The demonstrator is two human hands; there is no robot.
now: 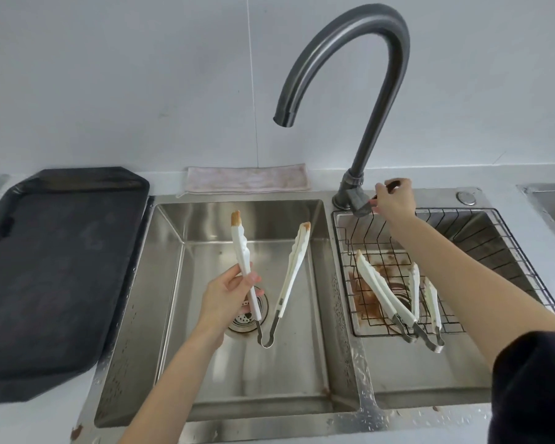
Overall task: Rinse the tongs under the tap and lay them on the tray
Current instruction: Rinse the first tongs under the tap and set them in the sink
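Note:
My left hand (229, 294) grips one arm of a pair of white tongs (293, 267) over the left sink basin (170, 315). The tongs are spread in a V, hinge down, with brown smears on both tips. The grey gooseneck tap (375, 100) arches above, its spout over the left basin; no water runs from it. My right hand (394, 198) is closed on the tap's lever at its base. A black tray (58, 264) lies on the counter to the left of the sink, with nothing on it.
A wire basket (481, 251) sits in the right basin and holds two more white tongs (385, 293) with brown stains around them. A folded pinkish cloth (247, 179) lies behind the left basin. Another sink edge (548, 200) shows at far right.

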